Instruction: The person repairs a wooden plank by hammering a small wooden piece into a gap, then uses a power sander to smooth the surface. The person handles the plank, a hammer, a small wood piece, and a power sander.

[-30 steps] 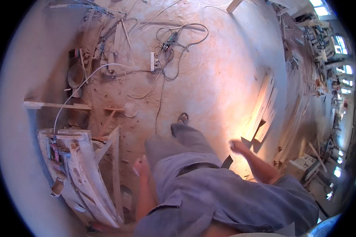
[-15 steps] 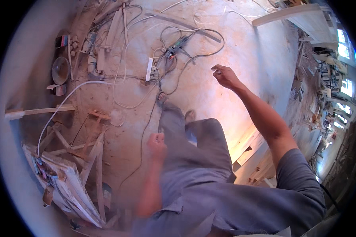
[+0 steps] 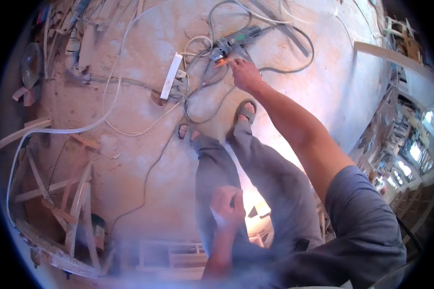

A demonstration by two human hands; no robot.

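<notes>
My right hand (image 3: 247, 75) is stretched forward, its fingers loosely bent and apart, with nothing visible in them. In the picture it overlaps the edge of a grey-green corded power tool (image 3: 236, 42) on the floor, beside the tool's orange part (image 3: 222, 62). Whether the hand touches it, I cannot tell. My left hand (image 3: 227, 206), slightly blurred, is curled closed in front of my legs. Its fingers hide whatever it may hold. Left of the tool lies a white bar-shaped piece (image 3: 171, 77), apart from both hands.
Loose cables (image 3: 152, 126) loop over the dusty floor around my sandalled feet (image 3: 246, 111). A wooden frame (image 3: 77, 207) stands at the left. Wood strips (image 3: 87, 45) lie at the far left, and a pale board (image 3: 395, 55) juts in at the far right.
The view has moved closer to the power tool, and my feet now stand apart. My right hand appears beside the tool. The left hand has swung rightward in front of my legs.
</notes>
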